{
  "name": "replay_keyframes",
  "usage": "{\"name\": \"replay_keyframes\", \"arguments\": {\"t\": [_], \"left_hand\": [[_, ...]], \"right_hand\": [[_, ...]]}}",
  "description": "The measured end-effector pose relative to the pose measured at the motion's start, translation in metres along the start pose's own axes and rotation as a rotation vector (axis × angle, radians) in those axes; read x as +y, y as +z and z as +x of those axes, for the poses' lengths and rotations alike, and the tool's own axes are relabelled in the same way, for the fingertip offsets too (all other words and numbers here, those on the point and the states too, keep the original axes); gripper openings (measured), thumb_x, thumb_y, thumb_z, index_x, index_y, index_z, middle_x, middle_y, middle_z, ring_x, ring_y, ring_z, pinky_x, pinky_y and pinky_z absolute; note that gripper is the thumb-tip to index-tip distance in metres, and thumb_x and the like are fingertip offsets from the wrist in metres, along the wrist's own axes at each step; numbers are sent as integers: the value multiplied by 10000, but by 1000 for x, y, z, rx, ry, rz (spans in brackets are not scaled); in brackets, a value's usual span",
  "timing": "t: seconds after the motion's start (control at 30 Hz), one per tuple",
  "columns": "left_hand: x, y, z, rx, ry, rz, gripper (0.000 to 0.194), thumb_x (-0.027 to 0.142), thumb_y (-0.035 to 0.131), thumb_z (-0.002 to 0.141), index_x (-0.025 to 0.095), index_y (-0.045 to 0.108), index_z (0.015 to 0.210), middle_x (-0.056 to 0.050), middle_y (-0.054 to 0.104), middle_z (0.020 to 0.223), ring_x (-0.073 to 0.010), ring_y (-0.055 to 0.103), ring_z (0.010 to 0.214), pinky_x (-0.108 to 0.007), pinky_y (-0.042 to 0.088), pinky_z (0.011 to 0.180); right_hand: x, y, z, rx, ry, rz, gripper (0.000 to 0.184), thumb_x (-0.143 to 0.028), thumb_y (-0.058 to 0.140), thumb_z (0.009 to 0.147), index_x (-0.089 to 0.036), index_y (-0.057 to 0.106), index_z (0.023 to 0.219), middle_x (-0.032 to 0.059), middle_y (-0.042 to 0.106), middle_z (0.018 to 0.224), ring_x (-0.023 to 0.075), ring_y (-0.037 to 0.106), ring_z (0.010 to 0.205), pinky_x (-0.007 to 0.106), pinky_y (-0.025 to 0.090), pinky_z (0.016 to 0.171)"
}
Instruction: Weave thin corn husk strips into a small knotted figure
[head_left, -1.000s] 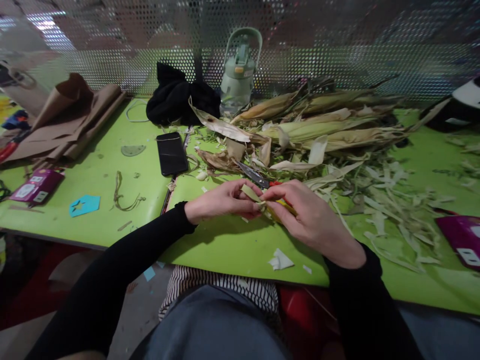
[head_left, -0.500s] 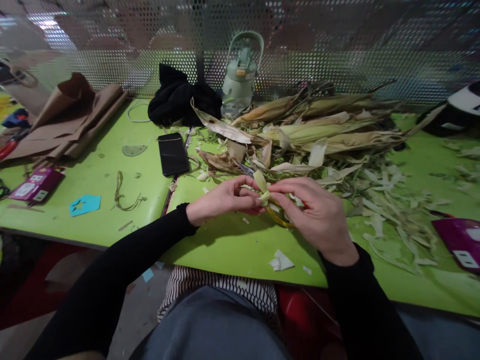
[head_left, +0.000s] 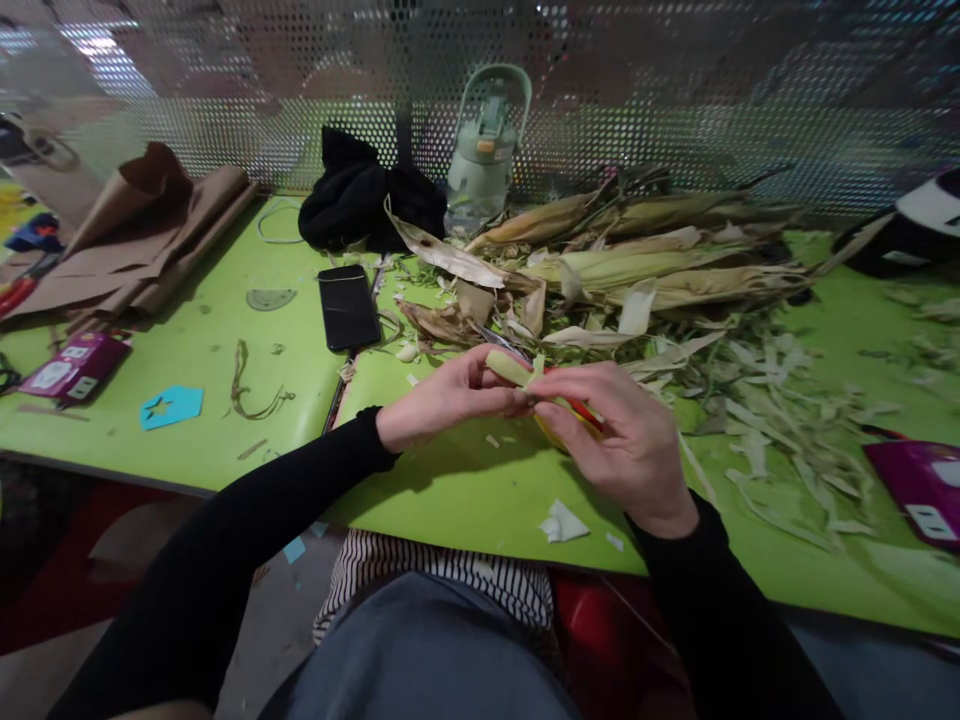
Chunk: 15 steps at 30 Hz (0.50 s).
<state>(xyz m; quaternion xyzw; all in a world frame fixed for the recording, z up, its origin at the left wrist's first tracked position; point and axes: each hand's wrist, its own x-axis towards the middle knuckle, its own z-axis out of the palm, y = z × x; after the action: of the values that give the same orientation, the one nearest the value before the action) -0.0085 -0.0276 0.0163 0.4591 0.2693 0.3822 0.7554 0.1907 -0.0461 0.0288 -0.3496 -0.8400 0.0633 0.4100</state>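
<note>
Strip: a pale green husk strip (head_left: 507, 368) sits between my two hands, above the near part of the table (head_left: 450, 510), in front of the husk pile.
Left hand: my left hand (head_left: 454, 396) is clamped on the strip, thumb and fingers together at its left part.
Right hand: my right hand (head_left: 619, 425) is pinched on the strip's right end, thumb and forefinger together; the exact contact is hidden by the fingers.
Scissors: the scissors (head_left: 501, 345) lie just beyond my fingers, blades pointing away and to the left; a red part shows beside my right hand.
Yellow edge: a curved yellow edge (head_left: 550, 433) shows under my right hand; I cannot tell what it belongs to.
Husks: the husks (head_left: 652, 265) are heaped beyond my hands, in front of the bottle (head_left: 481, 165).
Shreds: thin shreds (head_left: 787, 430) spread to the right of my right hand.
Phone: the phone (head_left: 349, 308) lies flat, beyond my left wrist.
Scrap: a white scrap (head_left: 562, 522) lies near the table's front edge.
</note>
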Motion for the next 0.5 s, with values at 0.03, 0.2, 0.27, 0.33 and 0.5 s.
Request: {"name": "replay_keyframes", "arguments": {"t": [0.03,0.2,0.27,0.33,0.5], "left_hand": [[0,0,0,-3,32,-5,317,173,785,767,138,580,1006,-11,704,857,-108,688,795,-275,535,826],[1,2,0,-25,63,13,308,181,800,759,134,583,973,-30,698,931,-121,686,849,-299,527,867],[0,3,-1,-43,54,19,308,179,784,780,136,575,1001,-25,696,916,-117,686,830,-290,525,841],[-1,3,-2,-58,58,29,300,184,764,804,137,567,1025,-16,692,880,-107,678,796,-271,521,800],[-2,5,-2,-11,116,45,343,223,756,829,147,559,1099,-3,689,832,-92,664,743,-230,513,726]], "right_hand": [[0,-1,0,28,29,-28,166,-193,653,906,-243,722,1048,71,738,1024,235,703,967,383,556,853],[5,0,0,8,92,-44,172,-229,631,928,-231,733,1066,78,718,995,239,688,971,389,556,848],[7,0,0,-2,106,0,136,-237,661,912,-227,732,1027,68,714,976,222,688,936,371,560,818],[7,1,1,4,111,31,98,-233,676,902,-224,730,984,60,707,954,204,685,900,354,559,790],[0,2,-2,64,17,-35,114,-246,673,902,-247,727,1002,74,695,994,234,666,941,390,537,792]]}}
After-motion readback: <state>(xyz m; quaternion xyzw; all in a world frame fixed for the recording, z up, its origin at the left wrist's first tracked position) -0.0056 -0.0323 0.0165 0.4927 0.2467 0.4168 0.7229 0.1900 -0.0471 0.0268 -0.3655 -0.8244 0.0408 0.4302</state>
